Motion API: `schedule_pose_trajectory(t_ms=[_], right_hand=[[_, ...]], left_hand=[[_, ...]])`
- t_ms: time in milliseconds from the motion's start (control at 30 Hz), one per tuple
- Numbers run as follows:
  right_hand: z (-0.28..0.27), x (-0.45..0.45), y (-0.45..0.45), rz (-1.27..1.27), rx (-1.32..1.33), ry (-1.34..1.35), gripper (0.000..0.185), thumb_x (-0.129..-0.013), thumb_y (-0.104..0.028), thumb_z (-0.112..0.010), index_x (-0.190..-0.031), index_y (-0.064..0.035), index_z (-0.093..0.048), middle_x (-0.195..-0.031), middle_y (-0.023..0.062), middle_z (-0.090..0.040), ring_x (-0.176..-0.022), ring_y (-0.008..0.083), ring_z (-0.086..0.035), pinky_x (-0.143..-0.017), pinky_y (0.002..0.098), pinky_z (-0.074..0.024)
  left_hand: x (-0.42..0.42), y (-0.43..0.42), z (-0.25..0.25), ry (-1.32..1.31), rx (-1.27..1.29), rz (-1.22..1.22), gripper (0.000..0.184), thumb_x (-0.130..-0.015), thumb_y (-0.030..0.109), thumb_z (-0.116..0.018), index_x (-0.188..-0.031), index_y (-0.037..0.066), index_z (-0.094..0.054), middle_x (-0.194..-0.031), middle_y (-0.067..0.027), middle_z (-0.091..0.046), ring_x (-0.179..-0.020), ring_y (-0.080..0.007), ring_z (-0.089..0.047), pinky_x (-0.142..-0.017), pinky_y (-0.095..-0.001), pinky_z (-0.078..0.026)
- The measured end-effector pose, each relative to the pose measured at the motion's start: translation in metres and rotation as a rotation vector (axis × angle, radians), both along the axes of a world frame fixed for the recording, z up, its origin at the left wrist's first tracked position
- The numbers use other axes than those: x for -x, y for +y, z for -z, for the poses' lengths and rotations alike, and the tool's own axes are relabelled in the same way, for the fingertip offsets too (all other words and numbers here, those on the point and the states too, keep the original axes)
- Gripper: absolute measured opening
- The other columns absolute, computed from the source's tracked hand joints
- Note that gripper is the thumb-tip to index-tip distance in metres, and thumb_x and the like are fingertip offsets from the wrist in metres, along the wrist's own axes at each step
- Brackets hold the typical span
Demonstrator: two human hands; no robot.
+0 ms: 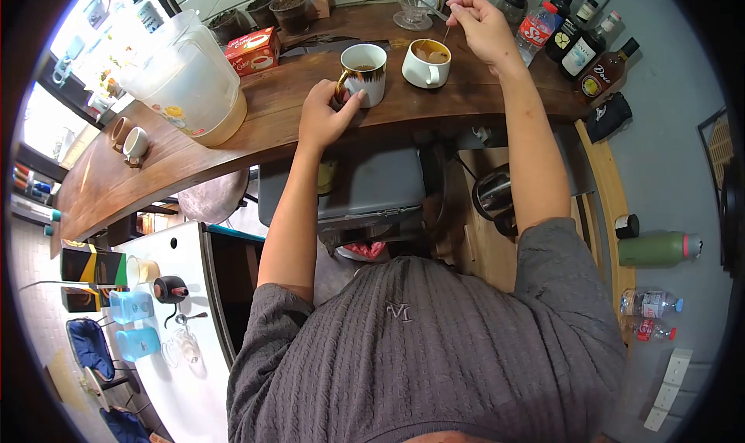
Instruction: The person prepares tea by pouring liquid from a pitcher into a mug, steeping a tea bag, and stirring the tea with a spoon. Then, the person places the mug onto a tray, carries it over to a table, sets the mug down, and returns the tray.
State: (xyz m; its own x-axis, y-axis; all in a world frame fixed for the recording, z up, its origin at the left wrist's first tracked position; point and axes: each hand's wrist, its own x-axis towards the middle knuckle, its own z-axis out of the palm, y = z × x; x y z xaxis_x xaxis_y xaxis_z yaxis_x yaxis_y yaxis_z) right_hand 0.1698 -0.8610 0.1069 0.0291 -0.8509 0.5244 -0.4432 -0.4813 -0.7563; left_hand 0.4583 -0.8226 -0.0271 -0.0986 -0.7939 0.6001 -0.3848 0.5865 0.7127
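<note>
On the counter (272,107), left to right: pitcher (186,90), mug (371,84), cup (424,72), then bottles (566,39)

Uneven indoor light seen through a strongly curving wide lens.
Glare washes out the window panes (44,127) at upper left, and the white tabletop (159,389) is also bright; shadow deepens beneath the wooden counter (268,121), whose front edge bows (a lens distortion). Black vignetting rounds the corners; detail softens near the left rim, while the mug (369,90) appears fairly crisp.

"Doc" (prob.) on brown btl (608,72), other txt unclear
</note>
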Motion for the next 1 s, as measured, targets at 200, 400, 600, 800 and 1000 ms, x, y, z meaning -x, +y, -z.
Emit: schedule_pose_trajectory(t_ms=[200, 400, 600, 800, 1000], right_hand=[[-0.021, -0.006, 0.01, -0.023, -0.108, -0.073, 0.023, -0.097, -0.022, -0.054, -0.112, -0.0057, -0.06, -0.088, -0.0004, -0.067, -0.053, -0.0004, -0.037, -0.047, 0.0174, -0.0298], [-0.035, -0.02, 0.005, -0.064, 0.031, -0.218, 0.01, -0.094, -0.009, -0.057, -0.099, -0.0012, -0.058, -0.081, 0.0044, -0.064, -0.07, 0.0095, -0.061, -0.061, 0.0212, -0.0481], [-0.065, -0.038, 0.008, -0.208, 0.007, -0.259, 0.012, -0.097, -0.012, -0.054, -0.104, -0.0036, -0.056, -0.081, 0.0017, -0.062, -0.069, 0.006, -0.055, -0.06, 0.0186, -0.0425], [-0.081, -0.065, 0.007, -0.34, 0.072, -0.269, 0.011, -0.097, -0.012, -0.053, -0.104, -0.0044, -0.057, -0.08, 0.0014, -0.062, -0.064, 0.0049, -0.052, -0.056, 0.0178, -0.0398], [-0.065, -0.097, 0.001, -0.362, 0.129, -0.17, 0.013, -0.097, -0.012, -0.053, -0.104, -0.0012, -0.057, -0.08, 0.0027, -0.063, -0.073, 0.0088, -0.058, -0.068, 0.0228, -0.047]], left_hand=[[0.001, 0.002, -0.003, -0.01, -0.007, -0.003, 0.036, -0.078, 0.03, -0.074, -0.066, 0.003, -0.054, -0.068, -0.0083, -0.051, -0.066, -0.0248, -0.048, -0.06, -0.036, -0.039], [0.0, 0.002, -0.003, -0.022, -0.012, -0.014, 0.036, -0.078, 0.031, -0.074, -0.067, 0.003, -0.054, -0.068, -0.0082, -0.051, -0.066, -0.0248, -0.049, -0.06, -0.0361, -0.039], [0.001, 0.002, -0.003, -0.025, -0.024, -0.007, 0.036, -0.078, 0.031, -0.074, -0.067, 0.003, -0.054, -0.069, -0.0083, -0.051, -0.067, -0.025, -0.049, -0.06, -0.036, -0.039], [0.0, 0.002, -0.004, -0.032, -0.008, -0.014, 0.036, -0.078, 0.031, -0.074, -0.067, 0.003, -0.054, -0.069, -0.0085, -0.052, -0.068, -0.0254, -0.049, -0.061, -0.0362, -0.04], [0.001, 0.001, -0.003, -0.027, -0.02, -0.014, 0.036, -0.077, 0.031, -0.074, -0.067, 0.003, -0.054, -0.069, -0.0087, -0.052, -0.069, -0.0257, -0.049, -0.062, -0.0363, -0.04]])
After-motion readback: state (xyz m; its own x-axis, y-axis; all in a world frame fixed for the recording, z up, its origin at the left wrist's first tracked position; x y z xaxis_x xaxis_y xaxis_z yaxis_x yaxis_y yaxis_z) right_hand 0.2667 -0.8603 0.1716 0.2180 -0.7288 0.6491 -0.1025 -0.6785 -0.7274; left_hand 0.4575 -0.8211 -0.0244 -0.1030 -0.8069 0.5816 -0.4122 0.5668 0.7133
